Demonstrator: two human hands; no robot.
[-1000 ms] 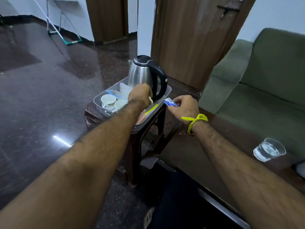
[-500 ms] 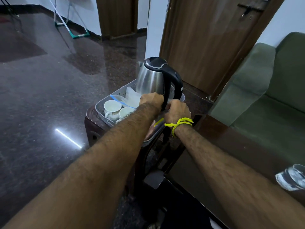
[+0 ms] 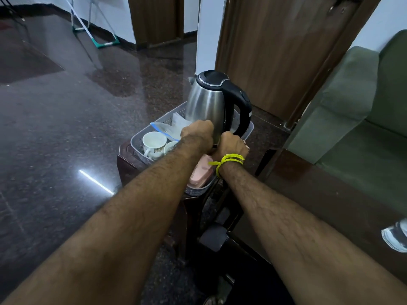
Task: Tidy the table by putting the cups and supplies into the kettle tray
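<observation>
A grey perforated kettle tray (image 3: 247, 132) sits on a small dark brown stool (image 3: 126, 162). In it stand a steel kettle (image 3: 207, 102) with a black handle, two white cups (image 3: 154, 142), a clear zip bag (image 3: 167, 128) with white sachets, and a pink item (image 3: 199, 176) at the near end. My left hand (image 3: 196, 133) is curled into a fist just in front of the kettle's base. My right hand (image 3: 231, 144), a yellow thread on its wrist, reaches down into the tray beside it. The fingers of both hands point away from me, so what they hold is hidden.
A dark wooden table (image 3: 330, 194) runs along the right, with a glass of water (image 3: 395, 237) at the frame's edge. A green sofa (image 3: 363, 128) stands behind it, a wooden door (image 3: 275, 51) behind the kettle. Polished dark floor lies to the left.
My right hand, which held a blue and white sachet beside the tray, has moved left into the tray next to my left hand. The sachet is no longer visible.
</observation>
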